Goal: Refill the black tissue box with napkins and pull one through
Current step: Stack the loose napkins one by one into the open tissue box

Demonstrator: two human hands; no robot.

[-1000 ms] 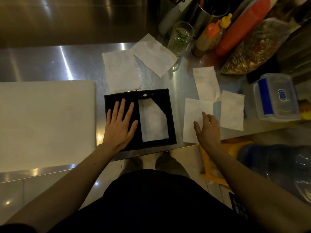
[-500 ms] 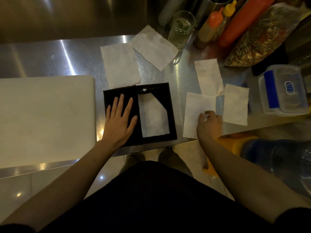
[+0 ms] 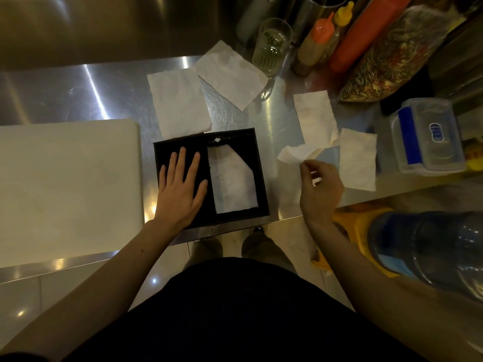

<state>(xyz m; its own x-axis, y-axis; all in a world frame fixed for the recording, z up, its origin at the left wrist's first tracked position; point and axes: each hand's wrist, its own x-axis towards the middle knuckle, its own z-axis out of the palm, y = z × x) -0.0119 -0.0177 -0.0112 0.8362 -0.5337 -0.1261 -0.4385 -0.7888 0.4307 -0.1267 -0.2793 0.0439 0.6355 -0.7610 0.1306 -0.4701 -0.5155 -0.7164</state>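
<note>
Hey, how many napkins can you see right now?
6: one in the black tissue box, two behind it, two on the counter right, one pinched by the right hand. More may be hidden.

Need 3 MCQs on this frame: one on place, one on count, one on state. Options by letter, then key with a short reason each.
1. Where does the left hand rest?
A. flat on the left part of the black tissue box
B. on the white board
C. on the plastic tub

2. How many napkins lie flat on the counter, outside the box and not in a hand?
A. two
B. four
C. six

3. What is the right hand doing?
A. resting open on the counter
B. gripping the glass
C. pinching a napkin by its edge, lifted and crumpled

Key
1: A, palm and spread fingers lie on the box's dark left part beside the napkin inside.
2: B, two beyond the box, two to its right.
3: C, fingertips close on the paper, which curls up off the steel.
</note>
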